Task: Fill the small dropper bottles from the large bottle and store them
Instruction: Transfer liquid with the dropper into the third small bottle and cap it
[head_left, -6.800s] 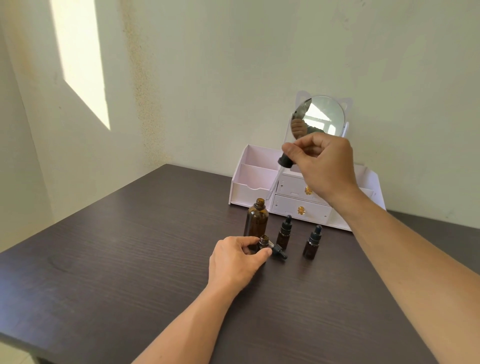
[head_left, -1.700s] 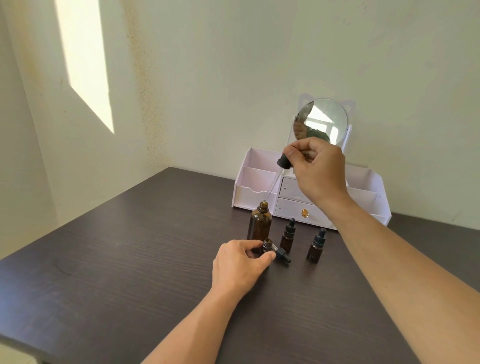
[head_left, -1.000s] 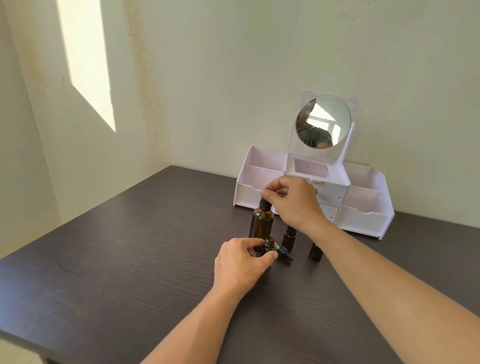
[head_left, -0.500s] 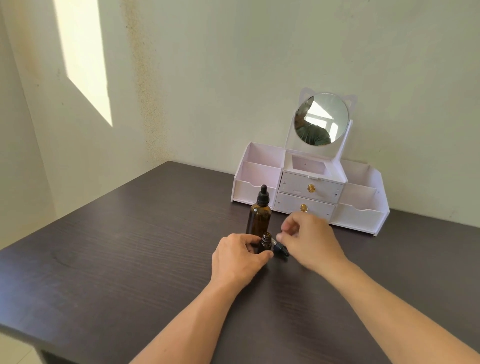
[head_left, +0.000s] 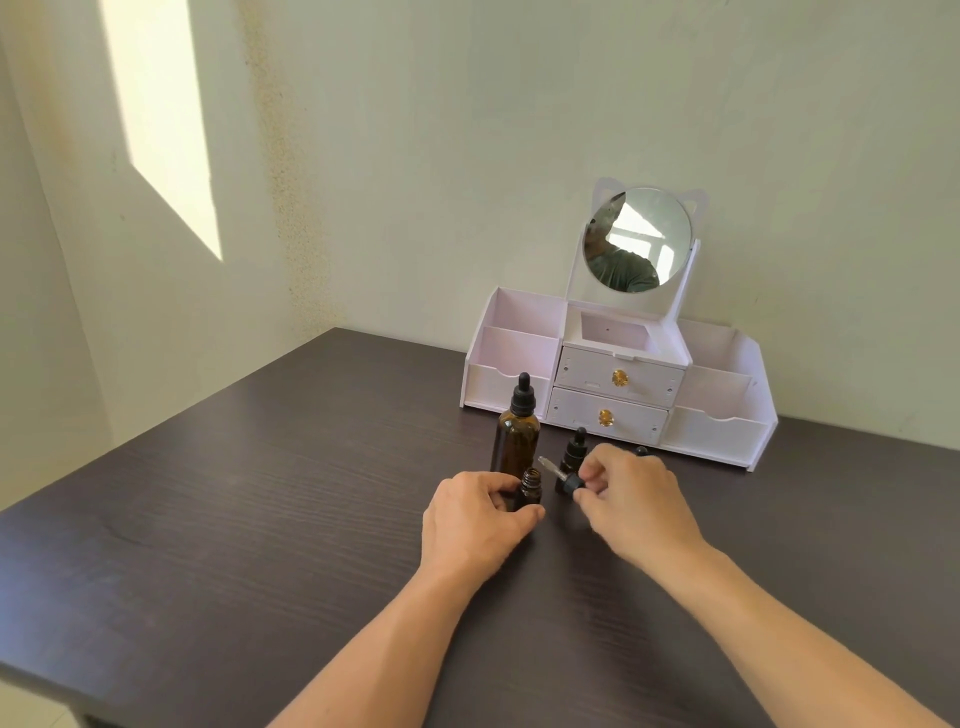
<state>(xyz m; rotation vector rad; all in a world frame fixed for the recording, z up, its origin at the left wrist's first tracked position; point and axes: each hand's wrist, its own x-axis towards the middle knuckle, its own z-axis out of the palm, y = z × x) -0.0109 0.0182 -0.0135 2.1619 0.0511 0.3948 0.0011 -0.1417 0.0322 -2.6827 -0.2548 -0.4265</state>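
On the dark table (head_left: 218, 545) the left hand (head_left: 475, 525) is wrapped round the open small bottle (head_left: 531, 486), thumb and fingers curled about its body, holding it upright just in front of the large bottle (head_left: 515, 441), which stands capped with its own dropper. The right hand (head_left: 631, 499) pinches the small dropper cap (head_left: 569, 483) by its black collar, with the clear glass tube pointing left and up toward the open neck, close to it but not yet in. Another capped small bottle (head_left: 575, 453) stands just behind the cap, and a third seems to sit behind the right hand, mostly hidden. The white organizer (head_left: 727, 415) with its drawers and round mirror (head_left: 638, 240) waits at the far side, well apart. The small bottle is likely light glass, smooth and easy to tip, so a grip low on the body suits it. The tube is thin and brittle, so the ribbed collar is the place to hold while it is guided straight down into the neck and screwed on.
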